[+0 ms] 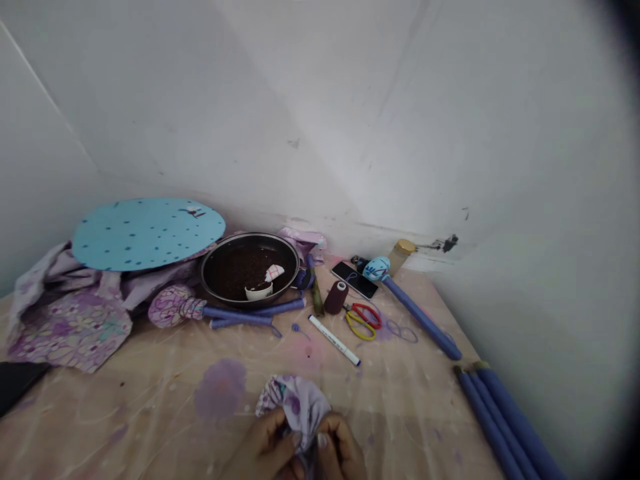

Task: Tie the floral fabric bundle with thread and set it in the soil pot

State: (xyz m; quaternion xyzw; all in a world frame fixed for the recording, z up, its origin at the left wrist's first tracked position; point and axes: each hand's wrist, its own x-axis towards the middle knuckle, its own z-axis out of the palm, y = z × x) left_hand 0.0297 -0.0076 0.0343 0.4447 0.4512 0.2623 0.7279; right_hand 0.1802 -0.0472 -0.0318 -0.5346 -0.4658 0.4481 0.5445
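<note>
A bunched piece of lilac floral cloth (305, 400) is pinched between both hands at the bottom middle, over the table. My left hand (270, 443) has its thumb and fingers closed on the cloth's left side. On the right side, my right hand (340, 447) grips a gathered fold, its thumb beside the left one. The lower end of the cloth is hidden by the fingers and the frame edge. Beyond the hands lie a white marker pen (334, 340), scissors with red and yellow handles (363, 321) and a spool of dark thread (337, 298).
A dark pan (240, 301) holds brown grains and a broken white cup (259, 292). Left of it are a light blue spotted oval (145, 233) and floral fabric (75, 327). Rightward are a phone (355, 279), a jar (400, 257), a cloth-headed stick (420, 317) and blue-wrapped sticks (505, 420).
</note>
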